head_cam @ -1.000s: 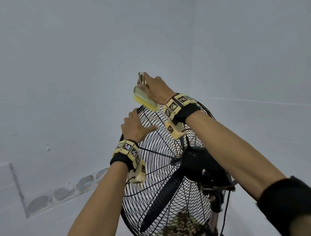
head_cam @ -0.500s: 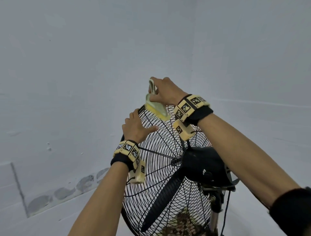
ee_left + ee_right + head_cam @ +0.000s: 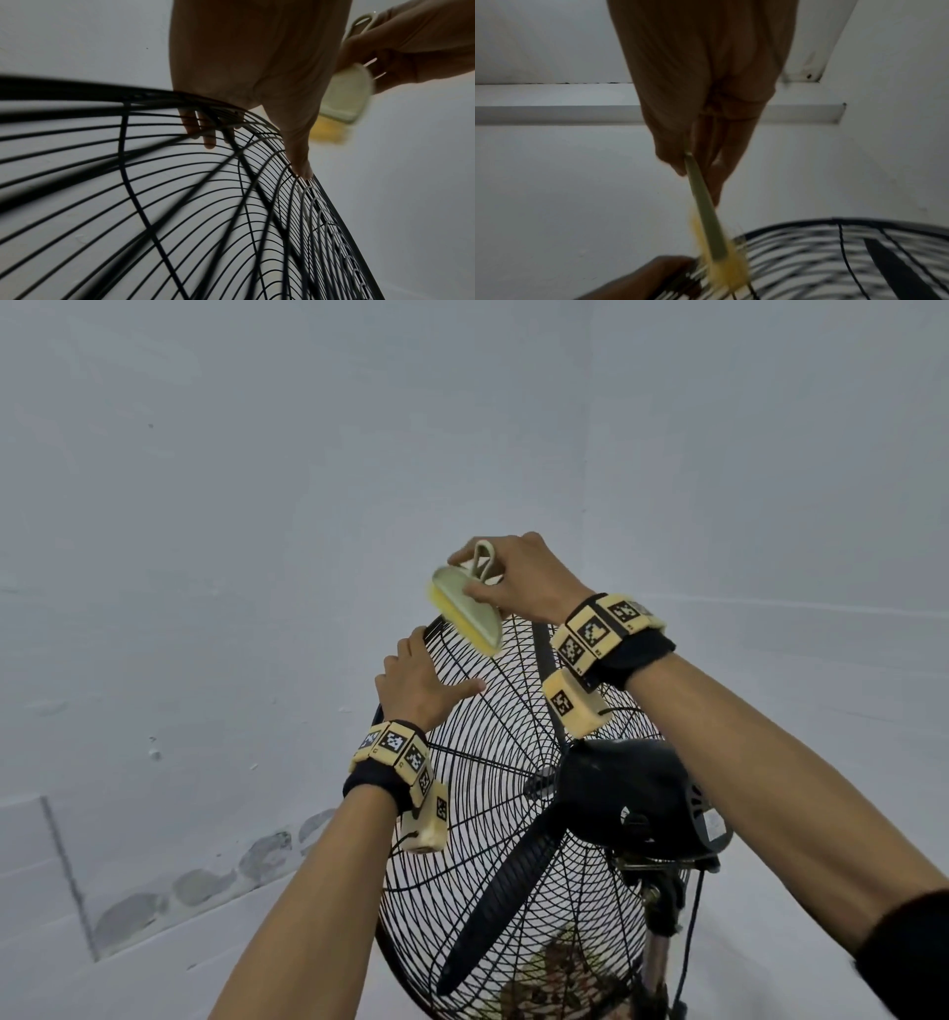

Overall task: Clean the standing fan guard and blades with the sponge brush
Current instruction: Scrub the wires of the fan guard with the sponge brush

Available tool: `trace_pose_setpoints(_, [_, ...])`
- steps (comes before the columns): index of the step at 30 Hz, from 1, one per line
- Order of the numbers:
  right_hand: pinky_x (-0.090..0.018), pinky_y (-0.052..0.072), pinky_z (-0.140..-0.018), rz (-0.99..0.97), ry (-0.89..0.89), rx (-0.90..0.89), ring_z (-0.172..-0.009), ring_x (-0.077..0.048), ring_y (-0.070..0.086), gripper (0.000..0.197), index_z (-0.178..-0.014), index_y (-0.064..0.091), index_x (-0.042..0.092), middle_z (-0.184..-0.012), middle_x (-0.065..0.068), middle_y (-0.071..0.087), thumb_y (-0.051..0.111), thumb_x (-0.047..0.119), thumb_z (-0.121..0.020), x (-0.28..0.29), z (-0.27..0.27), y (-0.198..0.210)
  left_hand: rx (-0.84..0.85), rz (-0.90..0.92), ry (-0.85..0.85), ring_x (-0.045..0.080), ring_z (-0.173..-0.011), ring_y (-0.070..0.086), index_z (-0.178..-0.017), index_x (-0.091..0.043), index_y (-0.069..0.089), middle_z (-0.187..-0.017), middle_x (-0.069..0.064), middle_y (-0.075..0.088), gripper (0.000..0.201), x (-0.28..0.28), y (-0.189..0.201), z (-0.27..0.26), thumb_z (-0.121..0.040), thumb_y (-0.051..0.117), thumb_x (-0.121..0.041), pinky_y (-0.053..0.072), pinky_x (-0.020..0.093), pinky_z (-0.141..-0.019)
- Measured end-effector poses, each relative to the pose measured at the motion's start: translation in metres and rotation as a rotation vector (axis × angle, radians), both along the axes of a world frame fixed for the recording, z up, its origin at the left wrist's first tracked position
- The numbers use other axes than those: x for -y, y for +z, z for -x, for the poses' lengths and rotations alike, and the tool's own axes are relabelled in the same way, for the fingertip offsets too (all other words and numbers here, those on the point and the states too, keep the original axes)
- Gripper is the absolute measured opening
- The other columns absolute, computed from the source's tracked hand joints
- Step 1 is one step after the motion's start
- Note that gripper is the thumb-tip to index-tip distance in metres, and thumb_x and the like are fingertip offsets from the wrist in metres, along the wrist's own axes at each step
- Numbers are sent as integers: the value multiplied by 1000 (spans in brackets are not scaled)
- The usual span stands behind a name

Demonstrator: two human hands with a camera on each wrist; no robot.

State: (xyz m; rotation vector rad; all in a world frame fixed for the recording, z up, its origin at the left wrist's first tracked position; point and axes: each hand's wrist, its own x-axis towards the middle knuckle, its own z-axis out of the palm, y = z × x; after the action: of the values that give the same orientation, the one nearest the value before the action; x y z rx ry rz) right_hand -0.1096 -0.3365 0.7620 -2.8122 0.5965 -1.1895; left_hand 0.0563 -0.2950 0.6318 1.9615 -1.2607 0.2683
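Observation:
A black standing fan fills the lower middle of the head view, seen from behind, with its wire guard, a dark blade inside and the motor housing. My left hand grips the guard's top rim, fingers curled over the front wires and thumb stretched along the back wires. My right hand holds the sponge brush by its pale green loop handle. Its yellow sponge touches the top of the guard next to my left hand.
White walls meet in a corner behind the fan. A strip of patched grey marks runs along the base of the left wall. The fan's pole and cord drop down at lower right. A white ledge crosses the wall overhead.
My right hand has dipped to the right with the brush over the guard's top, then come back left and turned the brush flatter. The left hand has kept its hold on the rim.

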Motion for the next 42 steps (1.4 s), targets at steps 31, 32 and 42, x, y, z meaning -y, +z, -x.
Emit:
trace_pose_setpoints(31, [-10,52,-58,-114,-68,179,-78,-11,69,44,-143,57,25,-121,-11,73,65,24,-99,4,38,-89,-20,-22,-10,36,-147,35,-164,-16,17,-165,9,31,121,-4,-1,-6,-75,80,-69,33,56,-117])
trace_pose_setpoints(32, [-15,57,-64,-104,-13,241,-84,-14,72,44,-143,57,26,-121,-10,73,65,23,-100,0,37,-90,-15,-19,-12,36,-147,36,-163,-16,17,-165,9,32,121,-4,-1,-3,-75,80,-69,33,56,-117])
trace_pose_setpoints(42, [-15,56,-64,-142,-81,234,-91,-19,73,47,-143,57,29,-123,-10,72,67,21,-98,3,38,-110,-18,-22,-4,36,-148,35,-164,-16,17,-165,10,31,121,-5,-2,-7,-75,80,-69,33,56,-117])
